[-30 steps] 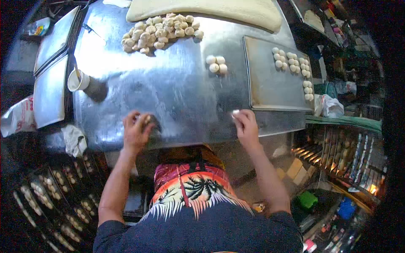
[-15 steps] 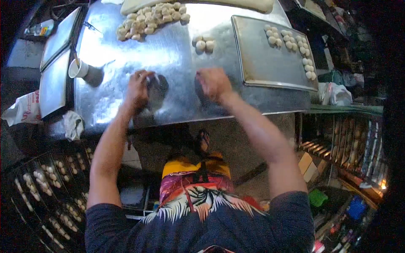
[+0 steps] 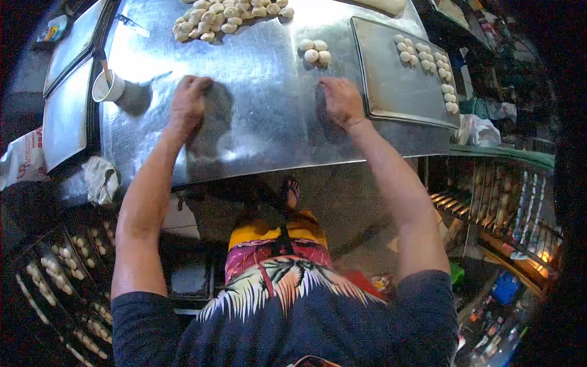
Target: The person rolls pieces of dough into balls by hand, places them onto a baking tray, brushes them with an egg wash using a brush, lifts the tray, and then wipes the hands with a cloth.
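Observation:
My left hand [image 3: 188,105] is curled low over the metal table [image 3: 257,116], right of the white cup. Closed fingers hide whatever it may hold. Below a small group of smooth dough balls [image 3: 311,55], my right hand [image 3: 342,101] is also curled over the table; nothing can be made out inside it. A heap of rough dough pieces [image 3: 229,13] lies at the table's far side. To the right, a metal tray [image 3: 391,85] holds several clusters of round dough balls [image 3: 423,55].
A white cup [image 3: 109,88] with a stick stands at the left, near dark-edged trays [image 3: 66,116]. A scraper-like tool [image 3: 132,25] lies farther back. A cloth [image 3: 101,179] hangs at the front left edge. Racks of dough [image 3: 58,275] stand lower left.
Both hands have moved forward over the table from near its front edge. My right hand has turned palm down and now lies nearer the small ball group. The camera view has shifted.

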The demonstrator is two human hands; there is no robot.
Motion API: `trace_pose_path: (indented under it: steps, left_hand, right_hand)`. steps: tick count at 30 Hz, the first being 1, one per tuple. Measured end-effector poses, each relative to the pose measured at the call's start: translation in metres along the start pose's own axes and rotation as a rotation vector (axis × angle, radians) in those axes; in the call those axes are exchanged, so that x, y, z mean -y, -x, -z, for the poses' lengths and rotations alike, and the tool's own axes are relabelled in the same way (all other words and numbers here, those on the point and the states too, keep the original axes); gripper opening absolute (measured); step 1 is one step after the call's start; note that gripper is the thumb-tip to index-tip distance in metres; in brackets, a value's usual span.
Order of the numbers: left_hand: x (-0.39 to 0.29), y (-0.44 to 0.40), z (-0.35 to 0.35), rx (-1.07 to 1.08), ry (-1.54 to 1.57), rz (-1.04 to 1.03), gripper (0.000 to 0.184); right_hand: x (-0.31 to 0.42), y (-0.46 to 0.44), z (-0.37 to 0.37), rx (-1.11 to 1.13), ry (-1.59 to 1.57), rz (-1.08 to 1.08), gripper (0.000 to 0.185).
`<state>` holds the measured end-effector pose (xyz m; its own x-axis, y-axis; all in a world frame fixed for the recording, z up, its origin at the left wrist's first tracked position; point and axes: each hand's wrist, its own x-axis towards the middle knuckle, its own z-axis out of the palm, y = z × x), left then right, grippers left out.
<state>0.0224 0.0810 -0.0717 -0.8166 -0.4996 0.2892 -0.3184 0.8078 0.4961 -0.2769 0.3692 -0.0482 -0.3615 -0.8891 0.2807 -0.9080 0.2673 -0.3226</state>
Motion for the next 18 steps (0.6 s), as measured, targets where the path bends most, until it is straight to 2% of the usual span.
trace_pose_path:
  steps: [2,3,5,8,11,14,17,18]
  left_hand:
    - [-0.004,0.025,0.017,-0.058,-0.042,0.133,0.040]
    - [0.000,0.046,0.002,-0.060,0.017,0.138,0.036]
    - [-0.045,0.057,0.003,-0.009,-0.090,0.012,0.032]
    - [-0.051,0.008,0.011,0.020,0.013,-0.137,0.031]
    - [0.004,-0.025,0.015,0.053,0.037,-0.050,0.032]
    - [0.024,0.007,0.021,-0.080,-0.091,0.233,0.030]
    - [-0.011,0.044,0.002,-0.075,-0.142,0.230,0.038]
    - [-0.014,0.033,0.003,-0.075,-0.113,0.168,0.034]
  right_hand:
    - [-0.002,0.028,0.002,-0.027,-0.018,-0.050,0.025]
    - [0.018,0.039,0.009,0.016,-0.062,-0.042,0.025]
    - [0.057,0.051,0.011,0.108,-0.158,-0.030,0.025]
    - [0.017,0.007,-0.016,-0.041,-0.153,0.102,0.024]
    - [-0.012,-0.033,-0.006,0.060,0.017,-0.110,0.022]
    - [-0.005,0.016,-0.002,-0.100,0.015,-0.051,0.021]
    - [0.049,0.033,0.000,-0.025,-0.114,-0.076,0.022]
    - [0.042,0.023,-0.003,-0.028,-0.079,-0.021,0.023]
